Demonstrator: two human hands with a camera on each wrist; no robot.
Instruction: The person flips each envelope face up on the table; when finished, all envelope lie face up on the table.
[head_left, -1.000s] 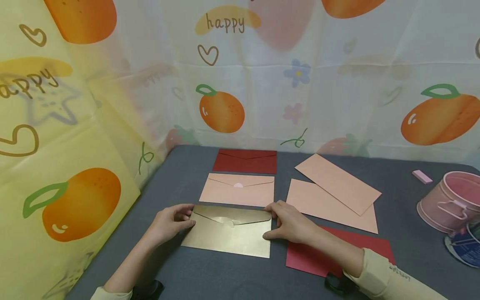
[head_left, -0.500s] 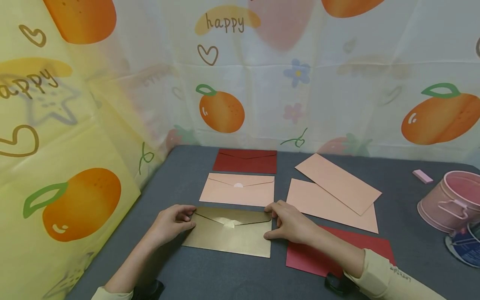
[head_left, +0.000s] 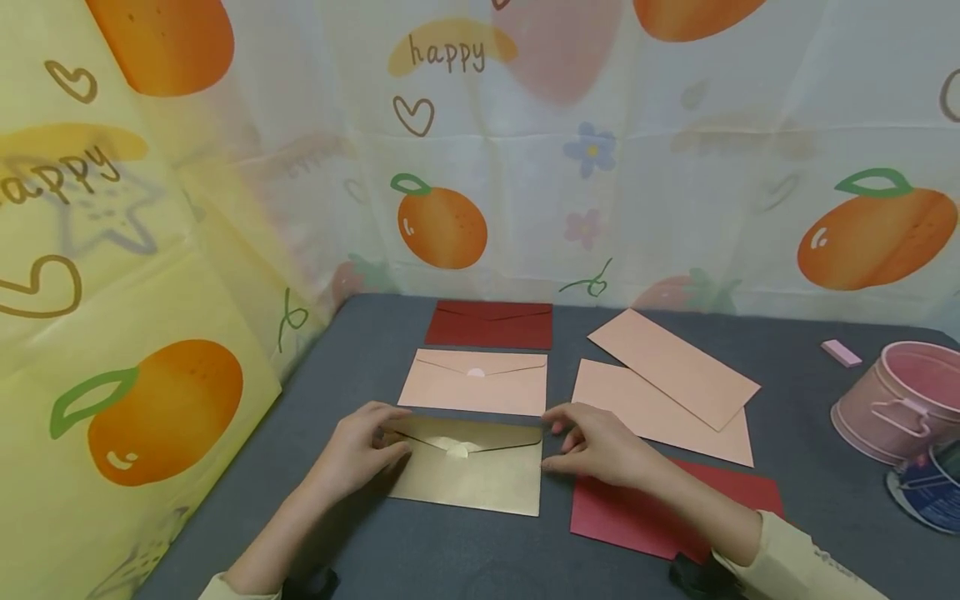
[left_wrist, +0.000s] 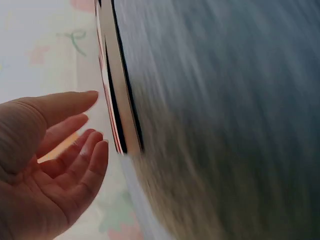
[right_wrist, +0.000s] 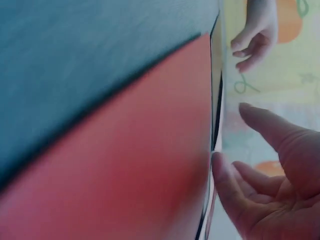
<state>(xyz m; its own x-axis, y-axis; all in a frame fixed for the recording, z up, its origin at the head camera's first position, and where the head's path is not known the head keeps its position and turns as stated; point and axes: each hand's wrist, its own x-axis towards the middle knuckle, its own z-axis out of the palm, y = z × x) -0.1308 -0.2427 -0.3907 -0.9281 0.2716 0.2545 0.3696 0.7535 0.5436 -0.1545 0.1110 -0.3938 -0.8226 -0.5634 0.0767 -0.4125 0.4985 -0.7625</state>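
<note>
While the left grip [head_left: 363,450] and right grip [head_left: 600,450] flank the gold envelope [head_left: 472,483], both have thumb and fingers parted, pinching nothing; whether the left one touches the paper, I cannot tell. The step in hand seems to be squaring this envelope on the surface [head_left: 427,554], and the next move probably calls for a light, even nudge from either side, or simply letting it be. Just beyond and between the grips lies a flapped pink envelope [head_left: 472,396], then a dark red envelope [head_left: 489,332]. Beyond the right grip, two pale pink paper pieces [head_left: 675,358] overlap, showing no flaps. The right forearm [head_left: 697,508] partly hides a red paper rectangle [head_left: 622,517]. The left grip covers the gold envelope's upper left corner, and the left wrist view is smeared.
</note>
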